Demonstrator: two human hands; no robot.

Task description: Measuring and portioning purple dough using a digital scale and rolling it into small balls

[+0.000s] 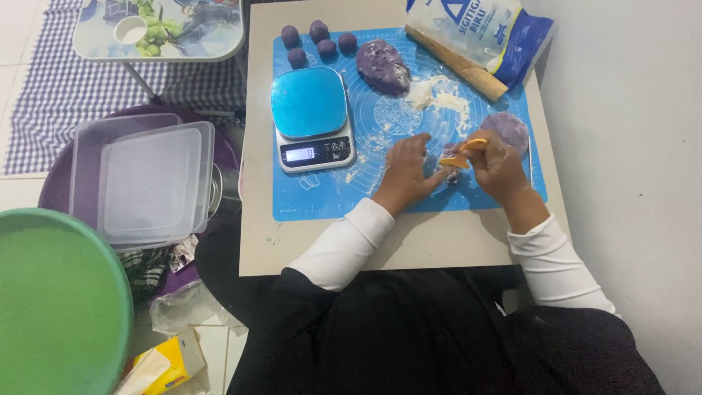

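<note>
My right hand [497, 164] grips an orange dough scraper [463, 153] and presses it against a small floured purple dough piece [452, 174] on the blue silicone mat [329, 197]. My left hand [406, 172] rests on the mat with its fingertips touching that piece from the left. A flattened purple dough disc [506, 129] lies just beyond my right hand. The large purple dough lump [382, 66] sits further back, and several small purple dough balls [319, 40] lie at the mat's far left corner.
A digital kitchen scale [311, 117] with a blue top stands left on the mat. A flour bag [482, 33] and wooden rolling pin [468, 69] lie far right, loose flour [439, 95] between. Clear plastic containers [150, 183], a green lid [58, 300] sit left of the low table [256, 241].
</note>
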